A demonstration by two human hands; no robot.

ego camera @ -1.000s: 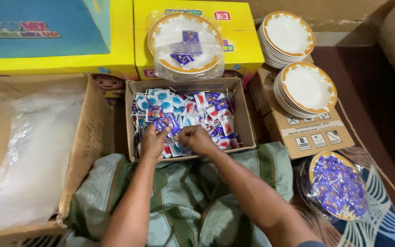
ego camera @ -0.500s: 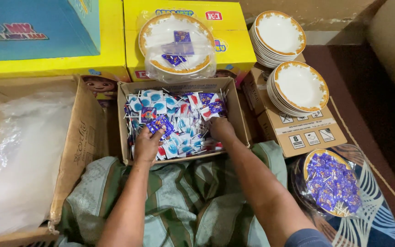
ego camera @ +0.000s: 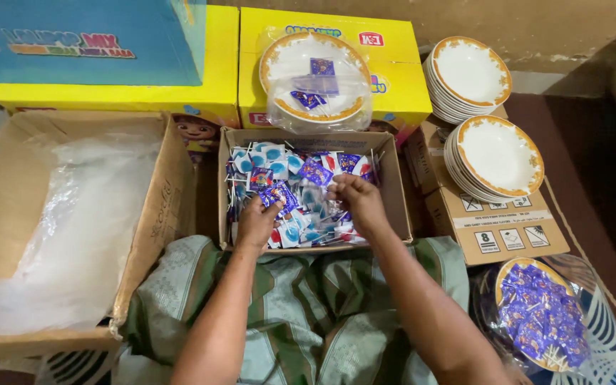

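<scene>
From the head view I see both hands down in the small box (ego camera: 393,207) at the centre of the frame, which is full of sachets (ego camera: 301,182) in blue, white and red.

My left hand (ego camera: 257,222) sits at the lower left of the pile, fingers curled down onto the sachets; the grip is partly closed, and I cannot tell whether anything is actually pinched in it.

My right hand (ego camera: 359,203) is a little higher and to the right, fingertips drawn together on a clear wrapper (ego camera: 320,202) that lies just between the two hands. That grip is closed on the wrapper's edge.

Above the box, at top centre, a plate (ego camera: 313,80) wrapped in a clear bag rests on a yellow carton (ego camera: 393,78). At upper right, two plate stacks (ego camera: 497,155) sit on a brown carton (ego camera: 493,228).

At left is a big box (ego camera: 158,207) lined with clear plastic. At lower right, a bagged plate (ego camera: 540,317) is loaded with purple sachets. My lap, in green cloth (ego camera: 301,306), fills the bottom centre.
</scene>
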